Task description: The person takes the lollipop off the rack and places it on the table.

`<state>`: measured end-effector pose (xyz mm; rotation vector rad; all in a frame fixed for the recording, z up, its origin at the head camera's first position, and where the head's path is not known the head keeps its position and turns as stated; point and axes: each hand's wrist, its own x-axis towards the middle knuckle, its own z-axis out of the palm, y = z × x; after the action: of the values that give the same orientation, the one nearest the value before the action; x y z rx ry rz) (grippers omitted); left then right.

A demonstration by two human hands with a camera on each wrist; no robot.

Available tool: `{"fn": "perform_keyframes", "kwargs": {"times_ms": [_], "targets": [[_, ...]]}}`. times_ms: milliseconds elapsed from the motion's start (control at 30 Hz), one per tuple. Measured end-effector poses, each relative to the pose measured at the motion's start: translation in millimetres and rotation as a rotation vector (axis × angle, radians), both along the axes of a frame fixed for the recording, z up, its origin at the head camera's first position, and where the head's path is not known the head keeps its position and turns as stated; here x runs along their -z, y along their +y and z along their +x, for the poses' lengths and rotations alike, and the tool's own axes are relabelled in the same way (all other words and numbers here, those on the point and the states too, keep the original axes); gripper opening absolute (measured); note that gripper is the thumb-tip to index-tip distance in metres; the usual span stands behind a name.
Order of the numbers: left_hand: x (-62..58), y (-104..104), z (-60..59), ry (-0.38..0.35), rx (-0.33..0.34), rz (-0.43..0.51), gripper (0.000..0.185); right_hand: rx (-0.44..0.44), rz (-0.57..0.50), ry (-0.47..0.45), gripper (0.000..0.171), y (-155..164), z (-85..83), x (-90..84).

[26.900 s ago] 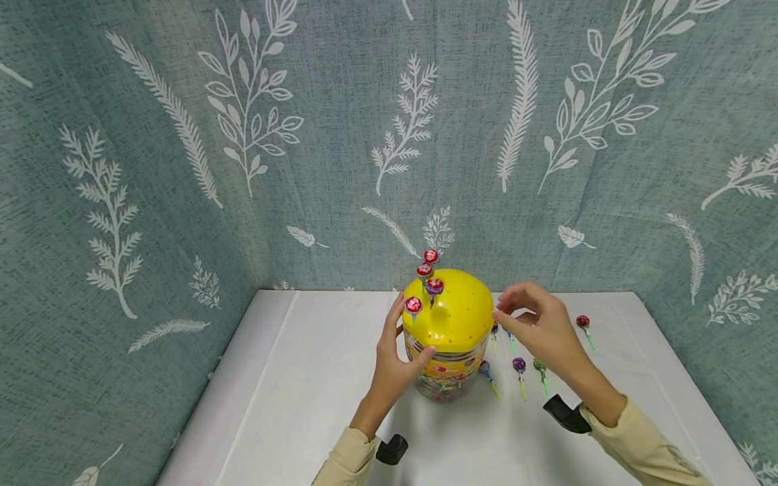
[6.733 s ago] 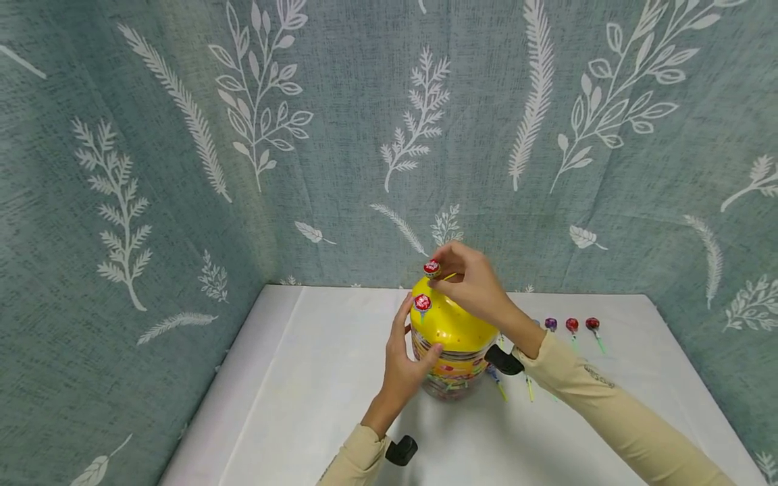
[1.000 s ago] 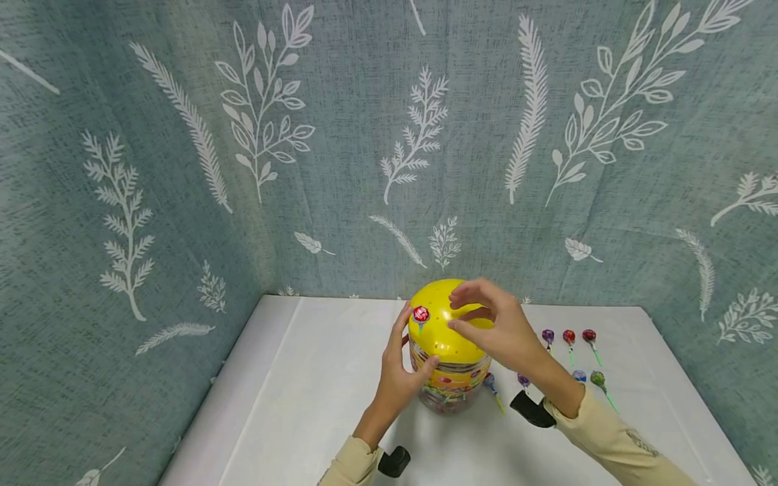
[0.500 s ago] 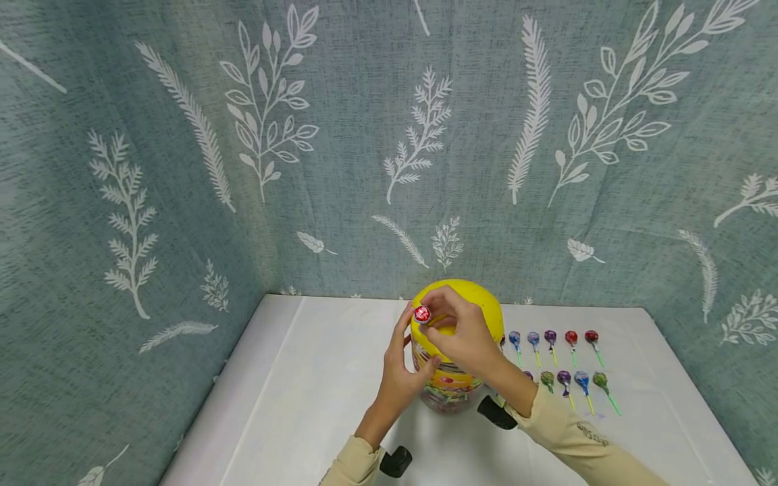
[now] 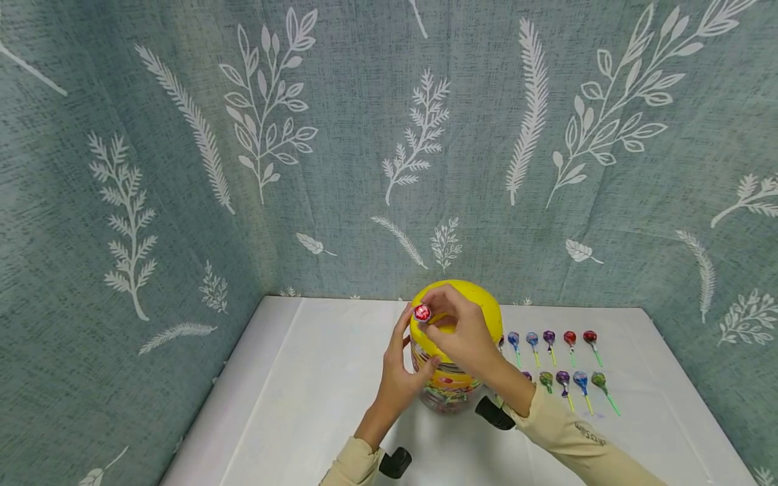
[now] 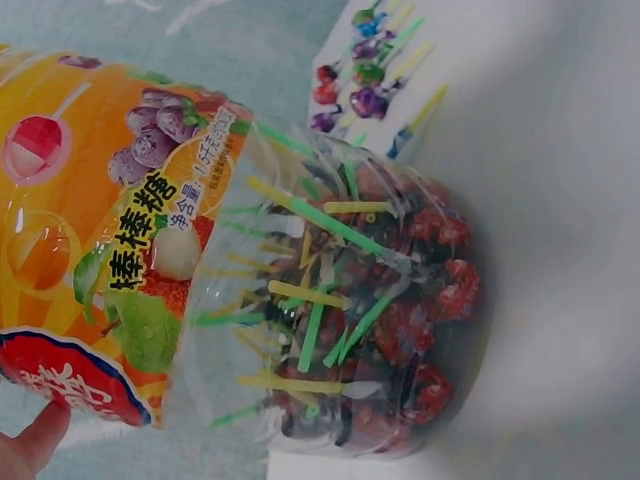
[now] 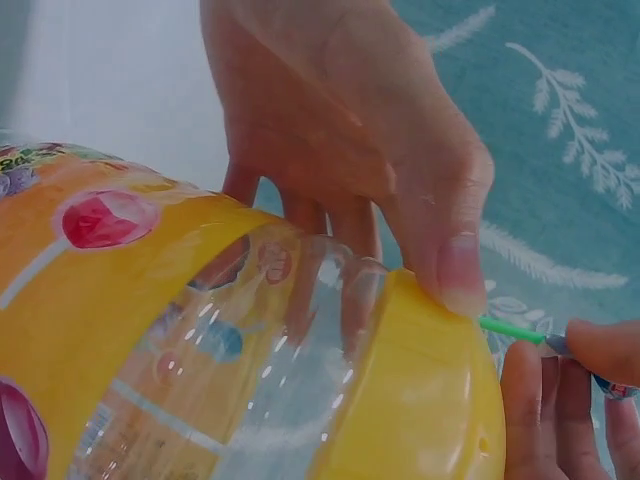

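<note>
Work looks nearly done, judging by the layout: one red lollipop [image 5: 422, 313] is the only one standing in the yellow domed lid [image 5: 480, 304] of the lollipop jar [image 5: 446, 388], at about 10 o'clock on the dome, while ten lollipops lie flat in two neat rows [image 5: 562, 358] on the white tabletop [image 5: 304, 391] at the jar's 3 o'clock. What seems left is pulling this last one and laying it with the rest. The right hand [image 5: 464, 334] reaches over the lid, thumb and fingers pinched together on the red lollipop; the right-wrist view shows its green stick [image 7: 512, 331] nipped between fingertips [image 7: 600, 350] just off the lid edge. The left hand [image 5: 398, 374] wraps the jar's side at 9 o'clock, fingers curled around the wall and thumb [image 7: 440, 240] pressed on the lid rim, steadying it. Jar contents: through the clear lower wall [image 6: 330, 330], the left-wrist view shows a packed heap of wrapped lollipops, mostly red heads with green and yellow sticks crossing every way; the upper part is hidden by the orange fruit label [image 6: 110, 230]. The jar stands upright near table centre. Leaf-print curtain [image 5: 182, 135] behind, from 9 to 3 o'clock.
</note>
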<state>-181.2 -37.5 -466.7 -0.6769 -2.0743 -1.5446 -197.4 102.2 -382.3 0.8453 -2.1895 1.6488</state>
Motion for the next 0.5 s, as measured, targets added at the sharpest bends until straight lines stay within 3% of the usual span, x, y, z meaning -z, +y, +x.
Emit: {"fn": "perform_keyframes", "kwargs": {"times_ms": [133, 233, 367, 500], "targets": [[-0.7, 0.4, -0.2, 0.000, 0.003, 0.005, 0.079, -0.034, -0.048, -0.016, 0.031, 1.1, 10.4, -16.1], [0.4, 0.3, -1.3, 0.003, 0.002, 0.001, 0.079, -0.041, -0.074, -0.027, 0.032, 3.6, 10.7, -18.5], [18.8, -1.0, -13.0, -0.007, -0.006, -0.002, 0.083, -0.040, -0.112, -0.022, 0.041, 9.0, 0.0, -5.3], [33.9, -2.5, -22.1, -0.027, -0.015, -0.006, 0.085, -0.034, -0.138, -0.004, 0.045, 13.4, -0.7, -5.9]]}}
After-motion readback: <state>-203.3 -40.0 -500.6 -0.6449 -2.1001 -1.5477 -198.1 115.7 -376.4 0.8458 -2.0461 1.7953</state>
